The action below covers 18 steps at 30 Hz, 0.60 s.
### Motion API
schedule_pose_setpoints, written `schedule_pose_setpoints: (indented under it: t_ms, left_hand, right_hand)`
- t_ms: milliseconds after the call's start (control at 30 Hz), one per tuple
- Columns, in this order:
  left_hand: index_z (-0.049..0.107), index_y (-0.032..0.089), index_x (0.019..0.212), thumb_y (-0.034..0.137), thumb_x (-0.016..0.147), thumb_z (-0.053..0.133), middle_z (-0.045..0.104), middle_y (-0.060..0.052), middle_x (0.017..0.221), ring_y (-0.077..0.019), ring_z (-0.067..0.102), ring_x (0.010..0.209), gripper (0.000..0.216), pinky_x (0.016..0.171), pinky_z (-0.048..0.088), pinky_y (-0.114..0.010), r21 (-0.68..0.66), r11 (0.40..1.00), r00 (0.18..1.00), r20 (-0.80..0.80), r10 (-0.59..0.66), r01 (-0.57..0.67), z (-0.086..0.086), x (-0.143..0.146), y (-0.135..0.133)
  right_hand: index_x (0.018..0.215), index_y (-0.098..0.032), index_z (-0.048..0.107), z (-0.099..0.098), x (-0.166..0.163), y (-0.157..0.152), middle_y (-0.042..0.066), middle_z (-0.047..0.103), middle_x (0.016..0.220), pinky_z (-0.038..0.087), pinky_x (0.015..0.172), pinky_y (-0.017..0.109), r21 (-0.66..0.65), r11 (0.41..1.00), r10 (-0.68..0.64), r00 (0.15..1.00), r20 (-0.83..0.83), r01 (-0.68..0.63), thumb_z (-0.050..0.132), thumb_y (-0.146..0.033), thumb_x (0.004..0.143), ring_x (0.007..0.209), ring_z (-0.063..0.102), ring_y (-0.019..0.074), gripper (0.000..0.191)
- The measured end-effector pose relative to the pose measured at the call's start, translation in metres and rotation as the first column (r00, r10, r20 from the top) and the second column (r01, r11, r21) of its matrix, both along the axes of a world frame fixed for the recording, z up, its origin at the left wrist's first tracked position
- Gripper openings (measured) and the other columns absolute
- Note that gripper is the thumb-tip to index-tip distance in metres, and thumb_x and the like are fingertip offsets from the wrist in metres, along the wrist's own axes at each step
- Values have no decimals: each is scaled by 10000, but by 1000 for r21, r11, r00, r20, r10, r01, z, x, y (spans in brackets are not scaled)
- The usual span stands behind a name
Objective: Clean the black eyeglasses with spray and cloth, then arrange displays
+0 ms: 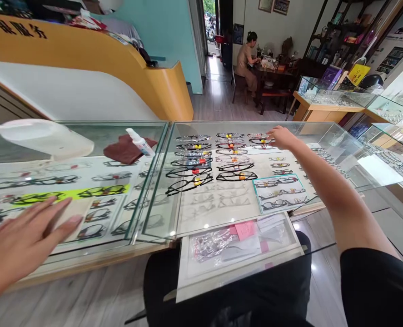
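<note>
— Glass is what we see under both hands: a display counter (327, 136) with rows of eyeglass frames. Where is our right hand?

— Our right hand (281, 136) is stretched out to the far rows. Its fingers are curled narrow over a thin-rimmed frame (261, 141) in the far right column, touching it; we cannot tell whether they actually pinch it.

— And the left?

— Our left hand (24, 240) lies flat near the front edge of the neighbouring glass case (146, 181), fingers spread wide and holding nothing. Below the glass there we see dark frames on a yellow-green strip (72, 194).

— What else sits around the frames?

— Black frames with orange and yellow tags (191, 175) fill the left column; a teal-edged tray (281, 193) of frames lies nearer us on the right. A white spray bottle (140, 142) rests on a brown cloth (124, 149) atop the left case. A pulled-out drawer (237, 254) holds plastic bags and pink notes. A person (247, 61) sits at a table far back.
</note>
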<state>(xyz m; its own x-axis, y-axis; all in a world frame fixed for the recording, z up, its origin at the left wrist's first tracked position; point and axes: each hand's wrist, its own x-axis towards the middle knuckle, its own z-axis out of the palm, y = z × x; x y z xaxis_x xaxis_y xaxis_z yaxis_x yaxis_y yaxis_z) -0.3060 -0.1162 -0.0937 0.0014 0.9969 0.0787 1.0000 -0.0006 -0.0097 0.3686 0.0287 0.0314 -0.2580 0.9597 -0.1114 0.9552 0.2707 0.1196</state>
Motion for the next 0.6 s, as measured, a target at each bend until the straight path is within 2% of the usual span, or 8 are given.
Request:
schedule_pose_setpoints:
  t_ms: [67, 133, 233, 300, 367, 500, 600]
  left_hand:
    - [459, -6, 1583, 715, 964, 18, 445, -264, 1682, -395, 396, 1591, 1048, 1305, 302, -596, -69, 996, 996, 59, 66, -62, 18, 21, -6]
    - [462, -6, 1582, 753, 935, -18, 422, -253, 1700, -387, 360, 1615, 1107, 1326, 269, -575, -110, 990, 991, 82, 103, -93, 33, 38, -11]
    - [458, -10, 1582, 786, 898, -38, 415, -241, 1708, -374, 353, 1621, 1161, 1339, 249, -550, -135, 985, 988, 92, 125, -112, 45, 52, -15]
    - [456, -25, 1576, 796, 885, -52, 413, -251, 1705, -384, 349, 1621, 1187, 1337, 249, -561, -140, 983, 987, 92, 131, -117, 47, 55, -15]
    - [463, -23, 1570, 793, 888, -57, 416, -255, 1702, -391, 345, 1622, 1184, 1332, 254, -576, -139, 982, 987, 88, 137, -124, 46, 53, -15]
    - [480, 29, 1569, 766, 931, -11, 437, -233, 1697, -372, 353, 1621, 1091, 1321, 280, -580, -125, 986, 989, 92, 118, -106, 41, 47, -14]
    - [478, 57, 1577, 754, 949, 14, 441, -222, 1699, -366, 360, 1617, 1046, 1312, 300, -576, -114, 988, 989, 90, 116, -105, 40, 45, -13]
  right_hand:
    - [1227, -188, 833, -9, 3, 18, 97, 656, 1562, 479, 1177, 501, -28, 1000, 4, 1000, 6, -4, 669, -197, 978, 1457, 520, 339, 297]
    - [1161, -227, 860, -15, 4, 30, 69, 698, 1514, 513, 1134, 482, -52, 999, 15, 1000, 3, -14, 668, -201, 968, 1410, 573, 328, 273]
    - [1089, -265, 882, -20, 7, 43, 51, 760, 1413, 573, 1000, 426, -89, 996, 7, 1000, -4, -7, 681, -216, 947, 1228, 691, 303, 252]
    - [1080, -288, 884, -22, 8, 48, 41, 793, 1331, 583, 914, 383, -126, 992, -14, 1000, -5, 13, 709, -243, 933, 1092, 732, 272, 234]
    - [1082, -294, 882, -24, 6, 48, 43, 808, 1269, 578, 888, 363, -138, 990, -34, 999, -2, 33, 732, -257, 921, 1045, 735, 259, 223]
    - [1090, -249, 877, -28, -1, 40, 79, 805, 1245, 550, 994, 397, -71, 996, -48, 999, -7, 47, 683, -175, 934, 1211, 680, 308, 260]
    - [1073, -216, 877, -21, -1, 24, 101, 797, 1256, 523, 1058, 443, -16, 999, -47, 999, -22, 47, 639, -164, 957, 1260, 652, 332, 269]
